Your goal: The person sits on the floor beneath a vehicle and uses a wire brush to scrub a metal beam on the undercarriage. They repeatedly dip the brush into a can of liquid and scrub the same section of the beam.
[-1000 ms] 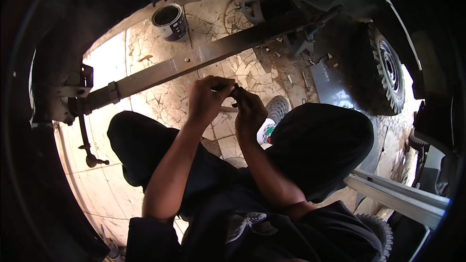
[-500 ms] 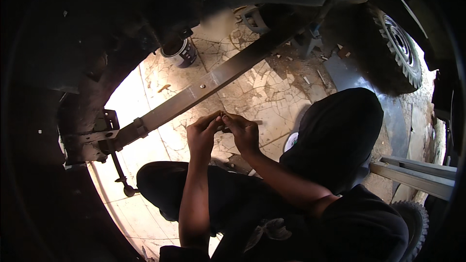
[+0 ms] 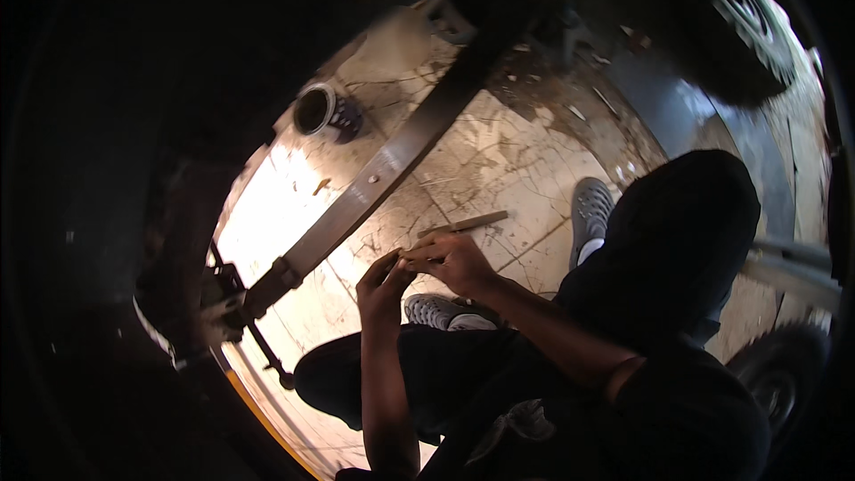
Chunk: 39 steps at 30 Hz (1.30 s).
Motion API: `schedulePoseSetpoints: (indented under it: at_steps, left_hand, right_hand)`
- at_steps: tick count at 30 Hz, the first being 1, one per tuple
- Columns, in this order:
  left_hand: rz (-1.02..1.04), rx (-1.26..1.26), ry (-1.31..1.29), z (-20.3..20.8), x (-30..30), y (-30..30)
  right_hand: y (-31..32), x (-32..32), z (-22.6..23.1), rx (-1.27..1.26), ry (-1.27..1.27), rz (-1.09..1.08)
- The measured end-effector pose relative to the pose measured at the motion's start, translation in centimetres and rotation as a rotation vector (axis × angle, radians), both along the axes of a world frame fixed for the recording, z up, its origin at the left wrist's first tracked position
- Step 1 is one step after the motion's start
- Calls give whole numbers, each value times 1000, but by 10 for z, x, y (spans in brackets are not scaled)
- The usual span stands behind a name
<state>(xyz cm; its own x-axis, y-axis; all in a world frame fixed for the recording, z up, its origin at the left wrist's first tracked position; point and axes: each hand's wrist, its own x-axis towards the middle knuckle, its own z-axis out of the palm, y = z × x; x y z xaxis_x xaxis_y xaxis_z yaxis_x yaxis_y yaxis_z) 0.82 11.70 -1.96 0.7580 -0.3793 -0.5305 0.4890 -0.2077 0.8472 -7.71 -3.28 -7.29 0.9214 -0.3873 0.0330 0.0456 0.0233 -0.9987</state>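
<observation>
Metal, thin and flat: a narrow strip [image 3: 463,224] is pinched at its near end between my two hands, its far end pointing right and away over the floor. My right hand [image 3: 459,260] closes around the end from the right, and my left hand [image 3: 385,281] meets it from the left with fingers curled tight on the same spot; what exactly sits between the fingertips is too small to tell. Just beyond, to the left, a long steel bar [image 3: 383,174] runs diagonally across the cracked stone floor [image 3: 499,151], its near-left end fixed in a bracket [image 3: 233,296]. A round can [image 3: 319,110] stands far left. I judge the strip unfitted so far, held apart from the bar.
</observation>
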Motion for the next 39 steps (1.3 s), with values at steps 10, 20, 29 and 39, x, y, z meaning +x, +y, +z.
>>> schedulePoseSetpoints:
  at_steps: [10, 20, 29, 39]
  left_hand:
    - [21, -103, 137, -6, -34, -18]
    - [-143, -145, 145, -26, -39, -28]
    - [-162, -101, 88, -19, -36, -35]
    - [-238, -76, 161, -57, -27, 6]
  right_hand:
    - [-31, -43, 20, 343, 354, 20]
    - [-36, -66, -1, 579, 432, 82]
    - [-28, -56, -6, 1040, 313, -62]
    - [-14, -58, -28, 705, 306, 31]
